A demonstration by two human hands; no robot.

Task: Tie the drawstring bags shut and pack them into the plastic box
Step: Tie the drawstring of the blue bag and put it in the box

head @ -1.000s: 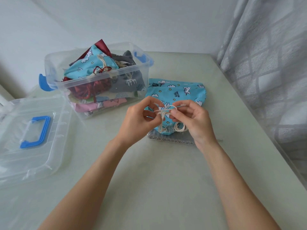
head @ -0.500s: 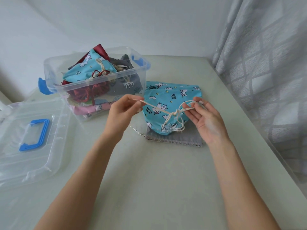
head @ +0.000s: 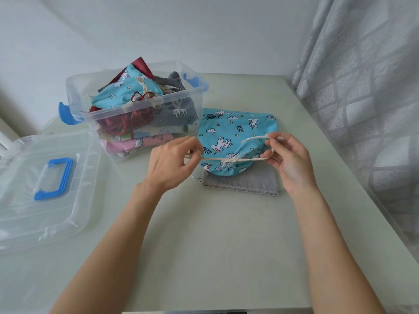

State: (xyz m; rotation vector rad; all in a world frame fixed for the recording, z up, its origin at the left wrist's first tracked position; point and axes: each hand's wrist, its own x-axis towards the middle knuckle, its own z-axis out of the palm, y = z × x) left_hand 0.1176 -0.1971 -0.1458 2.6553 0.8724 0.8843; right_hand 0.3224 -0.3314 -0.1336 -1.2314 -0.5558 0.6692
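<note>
Pale green tabletop [head: 226, 234] fills most of the view, with a grey patterned curtain [head: 362, 87] hanging along its right edge. Far left on the table lies a clear plastic lid with a blue handle [head: 54, 177]. Just beyond it stands a clear plastic storage box with blue latches [head: 145, 114], heaped above its rim with fabric bags in turquoise, grey, dark red and pink.

Right beside the box, on the table, lies a turquoise drawstring bag printed with white unicorns [head: 229, 137]. Its gathered mouth points toward the person and rests on a flat grey fabric bag [head: 244, 182] beneath it.

Two bare forearms reach in from the bottom edge. The left hand [head: 172, 162] has its thumb and fingertips pressed together, pinching one end of a cream cotton drawstring cord [head: 210, 159]. The right hand [head: 288, 159] has its fingers curled round the other end, with a loop of cord rising above its fingertips. The cord runs taut between both hands, and a knot [head: 230, 160] sits at the bag's gathered mouth.
</note>
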